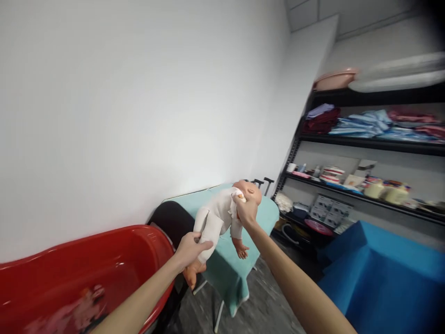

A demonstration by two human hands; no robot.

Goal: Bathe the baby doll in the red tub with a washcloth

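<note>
A baby doll (219, 208) in a white outfit is held up in both my hands, its head to the right and its bare feet toward the lower left. My left hand (193, 249) grips one of its legs, with the thumb across the white fabric. At the doll's neck and collar, my right hand (246, 209) is closed on it, so part of the collar is hidden. Beneath the doll is a table draped with a light teal cloth (231, 269); whether the doll's far side touches the cloth I cannot tell.
On the left stands a red tub (139, 260) with blurred pinkish items (83, 311) inside. A black chair back (172, 215) is between tub and table. A black shelf rack (375, 144) with folded cloths and bottles stands at right, behind a blue block-like piece (392, 273).
</note>
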